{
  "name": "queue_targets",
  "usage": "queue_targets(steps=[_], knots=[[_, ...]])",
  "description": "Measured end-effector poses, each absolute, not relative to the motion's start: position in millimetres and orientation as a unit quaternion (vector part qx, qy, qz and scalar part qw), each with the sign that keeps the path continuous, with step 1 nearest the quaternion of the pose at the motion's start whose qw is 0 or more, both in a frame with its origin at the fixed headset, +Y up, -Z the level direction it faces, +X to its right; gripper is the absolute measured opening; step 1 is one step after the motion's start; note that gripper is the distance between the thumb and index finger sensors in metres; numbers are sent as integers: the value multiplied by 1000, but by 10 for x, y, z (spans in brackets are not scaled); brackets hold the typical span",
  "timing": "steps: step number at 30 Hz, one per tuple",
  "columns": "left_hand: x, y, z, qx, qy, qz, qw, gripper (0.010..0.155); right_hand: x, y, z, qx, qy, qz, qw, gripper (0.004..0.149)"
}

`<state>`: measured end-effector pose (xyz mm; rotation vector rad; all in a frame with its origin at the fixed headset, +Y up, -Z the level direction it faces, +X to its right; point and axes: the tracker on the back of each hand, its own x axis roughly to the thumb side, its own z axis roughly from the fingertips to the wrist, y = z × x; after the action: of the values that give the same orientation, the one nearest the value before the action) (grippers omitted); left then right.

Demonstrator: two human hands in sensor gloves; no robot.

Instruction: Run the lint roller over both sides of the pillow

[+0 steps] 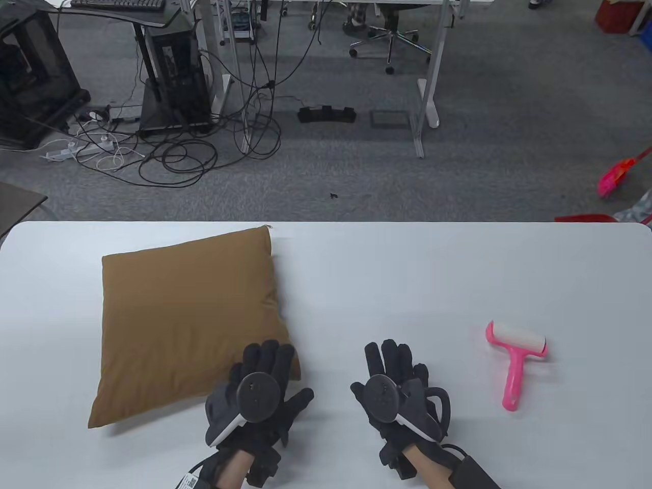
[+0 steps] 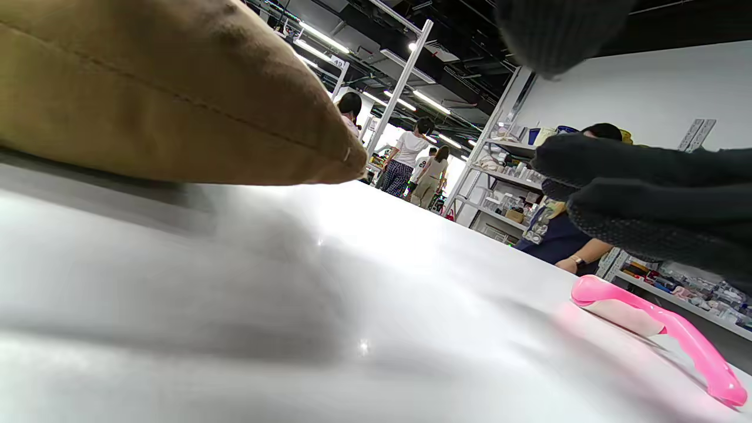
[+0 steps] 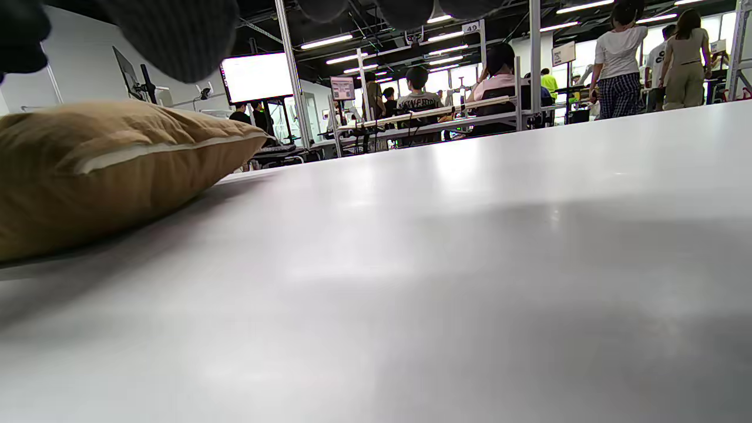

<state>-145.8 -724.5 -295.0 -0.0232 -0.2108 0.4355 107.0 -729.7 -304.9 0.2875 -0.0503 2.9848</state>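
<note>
The left hand [image 1: 265, 392] and the right hand [image 1: 395, 389] lie nearest, palms down at the near edge of the white worktop [image 1: 387, 275], fingers spread loosely and gripping nothing. This reads as a resting pose from which either hand can reach out. The left hand's fingertips overlap the near right corner of the tan pillow [image 1: 188, 321] in the table view; whether they press on it I cannot tell. That hand seems placed to steady the pillow, which lies flat on the left of the worktop with one face up, so the other face will need a flip.

The pink lint roller [image 1: 514, 356] lies well to the right of the right hand, apart from it, white roll away from the person and handle pointing back toward them. That suits an easy pick-up by the right hand. In the left wrist view the roller [image 2: 658, 329] lies flat on the worktop under the right hand's dark fingers [image 2: 646, 194], untouched. No rolling appears to have begun.
</note>
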Motion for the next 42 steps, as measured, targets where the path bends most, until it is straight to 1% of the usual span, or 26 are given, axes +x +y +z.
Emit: queue_targets(steps=[7, 12, 13, 14, 15, 18, 20, 22, 24, 25, 26, 27, 28, 29, 30, 31, 33, 35, 42], knots=[[-1588, -7217, -2985, -6, -83, 229, 970, 89, 1102, -7305, -3054, 92, -9, 993, 68, 74], [-2029, -7173, -3028, 32, -4, 254, 967, 87, 1205, -7348, -3079, 75, 8, 994, 78, 73], [-2143, -7171, -3033, 39, 16, 260, 965, 83, 1225, -7354, -3087, 71, 11, 994, 79, 74], [-2286, -7172, -3041, 48, 44, 271, 960, 72, 1245, -7360, -3098, 68, 13, 994, 81, 73], [-2410, -7176, -3042, 56, 70, 284, 954, 67, 1256, -7364, -3104, 66, 14, 994, 82, 74], [-2795, -7199, -3023, 74, 134, 316, 936, 66, 1282, -7380, -3112, 62, 20, 994, 84, 73], [-3011, -7212, -2989, 102, 170, 328, 924, 69, 1284, -7384, -3110, 62, 23, 994, 85, 74], [-3187, -7241, -2940, 123, 207, 327, 914, 79, 1281, -7385, -3106, 63, 24, 994, 83, 74], [-3388, -7322, -2877, 136, 265, 333, 894, 86, 1272, -7400, -3107, 65, 28, 994, 82, 74], [-3444, -7355, -2865, 132, 286, 339, 887, 90, 1269, -7408, -3111, 66, 30, 994, 80, 74], [-3516, -7400, -2852, 113, 308, 347, 878, 94, 1267, -7421, -3117, 66, 33, 994, 78, 74], [-3554, -7426, -2840, 92, 327, 350, 873, 100, 1266, -7429, -3121, 65, 36, 994, 77, 73], [-3607, -7452, -2816, 58, 370, 334, 865, 104, 1266, -7441, -3128, 65, 42, 994, 75, 73], [-3639, -7467, -2799, 35, 389, 318, 864, 109, 1268, -7448, -3131, 64, 45, 994, 74, 73], [-3692, -7494, -2786, 10, 393, 311, 866, 112, 1270, -7456, -3134, 62, 49, 994, 75, 73], [-3723, -7516, -2775, -1, 397, 322, 859, 114, 1272, -7456, -3135, 62, 50, 994, 76, 73], [-3757, -7562, -2769, -13, 400, 360, 842, 116, 1275, -7454, -3133, 61, 51, 994, 77, 73], [-3775, -7596, -2775, -25, 400, 367, 839, 116, 1278, -7452, -3135, 61, 52, 994, 80, 73], [-3772, -7598, -2782, -25, 390, 366, 844, 115, 1293, -7419, -3134, 62, 49, 993, 91, 73]])
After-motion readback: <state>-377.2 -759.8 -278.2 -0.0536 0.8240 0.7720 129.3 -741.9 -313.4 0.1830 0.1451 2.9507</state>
